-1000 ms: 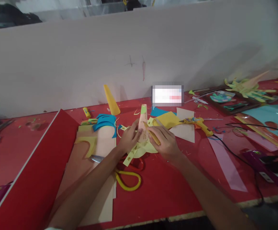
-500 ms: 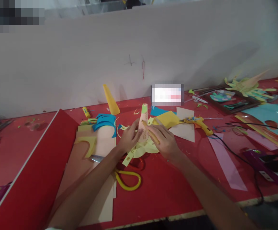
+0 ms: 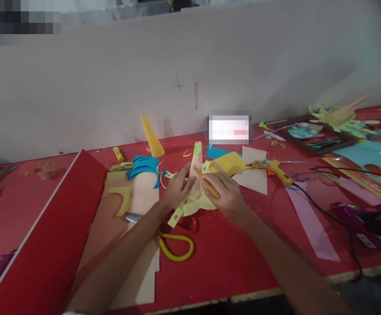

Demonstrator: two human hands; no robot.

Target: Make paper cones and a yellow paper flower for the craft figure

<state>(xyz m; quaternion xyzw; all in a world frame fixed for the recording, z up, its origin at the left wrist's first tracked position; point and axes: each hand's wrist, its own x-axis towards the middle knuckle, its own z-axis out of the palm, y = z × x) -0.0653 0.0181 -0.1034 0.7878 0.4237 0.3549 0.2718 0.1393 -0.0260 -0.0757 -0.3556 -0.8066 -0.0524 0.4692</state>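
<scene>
A small peach paper cone with a green tip stands on pale yellow-green paper strips in the middle of the red table. My left hand is closed on the cone's left side. My right hand grips a yellow pen, whose tip touches the cone's right side. Scissors with yellow and red handles lie just in front of my hands, partly under my left forearm.
A tall yellow cone leans at the white wall. Peach sheets and blue paper lie left, beside a red board. A yellow glue gun with black cable, pink strip and power strip lie right.
Almost nothing has moved. My right hand has shifted the pen very slightly against the cone; my left hand stays on the cone.
</scene>
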